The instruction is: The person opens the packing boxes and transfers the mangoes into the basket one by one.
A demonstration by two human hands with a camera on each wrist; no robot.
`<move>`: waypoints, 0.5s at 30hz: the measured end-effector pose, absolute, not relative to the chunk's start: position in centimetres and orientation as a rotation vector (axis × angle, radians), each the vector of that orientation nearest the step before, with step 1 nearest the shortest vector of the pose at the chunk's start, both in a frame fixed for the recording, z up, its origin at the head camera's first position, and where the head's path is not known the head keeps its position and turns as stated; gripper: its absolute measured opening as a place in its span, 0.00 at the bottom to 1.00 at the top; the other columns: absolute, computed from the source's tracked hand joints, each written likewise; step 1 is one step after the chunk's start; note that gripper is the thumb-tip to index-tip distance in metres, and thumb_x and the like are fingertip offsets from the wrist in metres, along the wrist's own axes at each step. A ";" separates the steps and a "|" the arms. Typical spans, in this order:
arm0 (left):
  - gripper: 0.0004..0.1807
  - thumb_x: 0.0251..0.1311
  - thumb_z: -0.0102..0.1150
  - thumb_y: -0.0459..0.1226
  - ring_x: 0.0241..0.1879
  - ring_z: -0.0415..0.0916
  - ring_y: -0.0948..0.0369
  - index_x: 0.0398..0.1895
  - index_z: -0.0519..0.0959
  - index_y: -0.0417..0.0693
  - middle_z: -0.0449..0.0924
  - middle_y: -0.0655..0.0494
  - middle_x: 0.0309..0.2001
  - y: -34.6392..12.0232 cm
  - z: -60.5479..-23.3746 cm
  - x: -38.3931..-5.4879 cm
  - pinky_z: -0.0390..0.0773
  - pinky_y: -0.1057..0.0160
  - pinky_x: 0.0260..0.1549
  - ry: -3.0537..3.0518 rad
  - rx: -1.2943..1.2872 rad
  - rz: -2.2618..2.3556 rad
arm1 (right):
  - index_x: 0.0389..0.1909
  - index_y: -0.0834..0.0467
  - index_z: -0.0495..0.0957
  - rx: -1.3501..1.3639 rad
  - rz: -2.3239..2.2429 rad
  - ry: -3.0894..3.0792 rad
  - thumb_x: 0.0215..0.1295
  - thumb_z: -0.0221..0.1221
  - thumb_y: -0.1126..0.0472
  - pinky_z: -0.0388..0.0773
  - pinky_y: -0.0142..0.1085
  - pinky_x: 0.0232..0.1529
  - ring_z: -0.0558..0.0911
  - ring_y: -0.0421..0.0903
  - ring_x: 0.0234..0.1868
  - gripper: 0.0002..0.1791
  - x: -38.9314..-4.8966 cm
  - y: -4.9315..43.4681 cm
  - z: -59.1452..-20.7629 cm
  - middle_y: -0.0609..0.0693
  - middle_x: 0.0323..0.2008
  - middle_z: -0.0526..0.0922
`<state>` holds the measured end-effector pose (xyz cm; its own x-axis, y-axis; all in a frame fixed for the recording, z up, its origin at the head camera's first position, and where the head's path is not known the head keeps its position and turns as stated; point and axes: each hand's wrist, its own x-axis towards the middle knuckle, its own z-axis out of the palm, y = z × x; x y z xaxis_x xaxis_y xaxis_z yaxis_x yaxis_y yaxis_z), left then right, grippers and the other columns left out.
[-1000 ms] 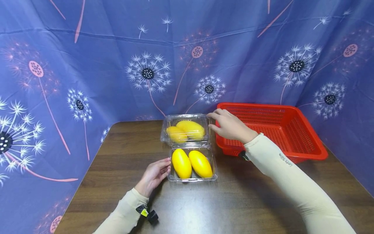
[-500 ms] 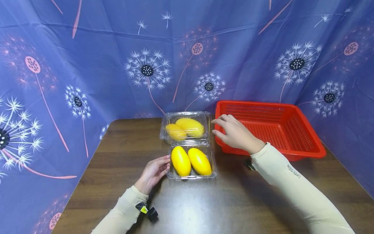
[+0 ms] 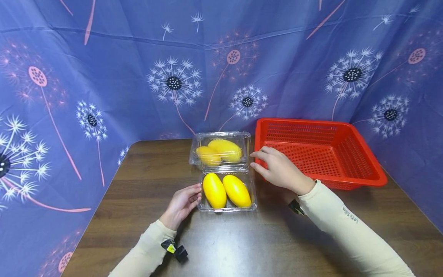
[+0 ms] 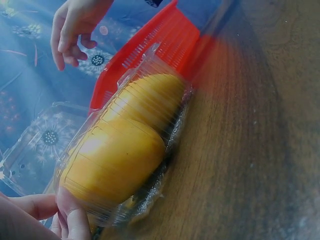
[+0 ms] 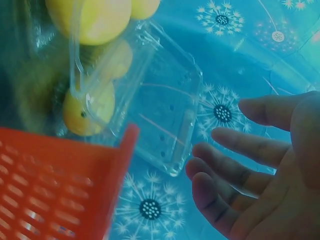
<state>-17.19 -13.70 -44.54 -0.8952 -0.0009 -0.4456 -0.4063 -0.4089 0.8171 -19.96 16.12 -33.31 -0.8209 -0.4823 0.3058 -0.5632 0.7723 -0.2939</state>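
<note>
Two yellow mangoes [image 3: 214, 190] lie side by side in the front tray of a clear plastic clamshell box [image 3: 226, 209]. Its transparent lid [image 5: 165, 115] is swung up and back. My left hand [image 3: 181, 204] pinches the box at its left rim, and the fingers [image 4: 75, 217] sit right at the box's end in the left wrist view. Through the plastic behind, two more mangoes [image 3: 225, 150] show. My right hand [image 3: 278, 167] hovers beside the lid's right edge, fingers [image 5: 250, 145] loosely bent. Nothing lies between them in the right wrist view.
A red perforated plastic basket [image 3: 373, 163] stands at the back right, behind my right hand. Brown wood-grain table [image 3: 152, 169] lies under everything. A blue dandelion-print cloth [image 3: 124, 77] hangs behind and at the sides.
My right hand has drawn away from the lid's right edge, then come down a little toward the front. The left hand stays on the box. The mangoes have not shifted.
</note>
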 end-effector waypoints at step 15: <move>0.08 0.62 0.54 0.26 0.23 0.75 0.67 0.35 0.81 0.43 0.80 0.61 0.24 -13.5 -44.7 -17.2 0.78 0.74 0.27 1.563 -0.595 2.385 | 0.40 0.64 0.84 0.784 0.578 -2.678 0.59 0.66 0.60 0.72 0.30 0.24 0.72 0.39 0.23 0.12 -17.7 15.4 -37.8 0.49 0.26 0.81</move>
<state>-17.19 -13.51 -44.72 -0.8917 -0.0304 -0.4517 -0.4020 -0.4055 0.8210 -17.70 15.37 -37.82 -0.8094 -0.4478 0.3800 -0.5647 0.7711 -0.2942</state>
